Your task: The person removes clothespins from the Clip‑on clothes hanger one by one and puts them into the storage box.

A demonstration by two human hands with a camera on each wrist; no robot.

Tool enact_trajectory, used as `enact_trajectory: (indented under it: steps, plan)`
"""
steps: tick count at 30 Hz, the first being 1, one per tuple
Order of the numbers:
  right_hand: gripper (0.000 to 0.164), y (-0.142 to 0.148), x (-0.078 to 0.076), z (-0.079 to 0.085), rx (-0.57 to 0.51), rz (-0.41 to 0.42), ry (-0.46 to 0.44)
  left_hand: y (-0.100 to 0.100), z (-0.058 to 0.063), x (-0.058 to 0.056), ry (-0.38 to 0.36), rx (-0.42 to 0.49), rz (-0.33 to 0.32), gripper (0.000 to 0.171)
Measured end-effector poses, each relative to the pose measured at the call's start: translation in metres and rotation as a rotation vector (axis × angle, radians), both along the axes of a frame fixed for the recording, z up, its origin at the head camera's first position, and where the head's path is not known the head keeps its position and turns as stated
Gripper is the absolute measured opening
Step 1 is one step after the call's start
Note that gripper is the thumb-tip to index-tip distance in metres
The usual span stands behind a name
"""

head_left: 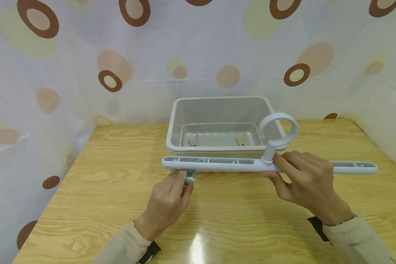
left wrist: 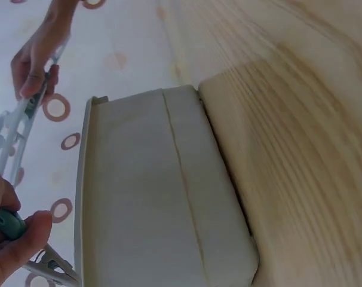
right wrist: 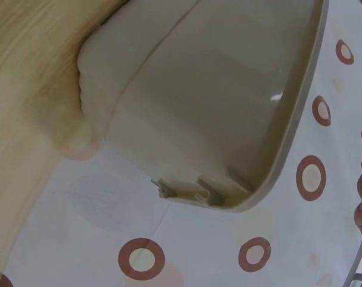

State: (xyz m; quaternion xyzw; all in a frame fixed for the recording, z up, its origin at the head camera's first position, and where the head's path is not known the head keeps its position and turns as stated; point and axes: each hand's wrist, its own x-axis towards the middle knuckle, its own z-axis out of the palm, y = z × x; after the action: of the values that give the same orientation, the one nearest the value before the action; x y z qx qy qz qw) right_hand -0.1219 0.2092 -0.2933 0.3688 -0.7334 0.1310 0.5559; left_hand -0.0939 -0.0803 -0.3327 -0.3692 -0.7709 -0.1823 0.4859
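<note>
Teal clip [head_left: 190, 179], pinched by our left hand [head_left: 169, 196] at the left end of a white hanger [head_left: 227, 166], held before a bin [head_left: 217, 149] at the desk's [head_left: 237, 220] far edge; our right hand [head_left: 307, 179] grips beside the hook [head_left: 294, 128] and should best steady the bar.

hanger [head_left: 224, 167]: plastic by the look, smooth, soft sheen rather than hard gloss; its hook [head_left: 295, 130] same stuff, same finish. teal clip [head_left: 190, 180]: plastic, smooth, faintly shiny on the grip end. tub [head_left: 217, 110]: moulded plastic, smooth-walled, semi-gloss; one small bright glint on the wall in the right wrist view. two pegs [head_left: 241, 142] inside it: too small to tell material or finish. table [head_left: 112, 172]: wood, or wood-look; grain plain to see, surface smooth, polished enough to throw back a white glare. backdrop [head_left: 198, 40]: thin sheet, printed, creased, mostly matt; cloth or film, cannot tell. sleeves [head_left: 356, 238]: soft cloth, matt. black straps [head_left: 318, 228]: matt too, fabric-like.
</note>
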Motion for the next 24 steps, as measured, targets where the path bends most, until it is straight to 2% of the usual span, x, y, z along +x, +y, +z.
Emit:
enact_trajectory:
  steps: [3,7,15,24]
  plan:
    - [0.056,0.0020,-0.0019,-0.0024,0.001,-0.012,-0.008,0.0005,0.0005,0.0004,-0.035,-0.018,0.026,0.026]
    - [0.057,0.0021,-0.0036,-0.0016,-0.001,-0.015,-0.021,-0.0006,0.0017,0.0010,-0.093,-0.007,0.022,0.027]
    - [0.056,0.0027,-0.0066,-0.0014,0.010,-0.016,-0.042,-0.0046,0.0004,0.0050,-0.119,0.013,0.006,0.027]
    - [0.056,0.0030,-0.0086,-0.0032,0.013,-0.003,-0.054,-0.0073,-0.0003,0.0097,-0.110,0.007,-0.003,0.036]
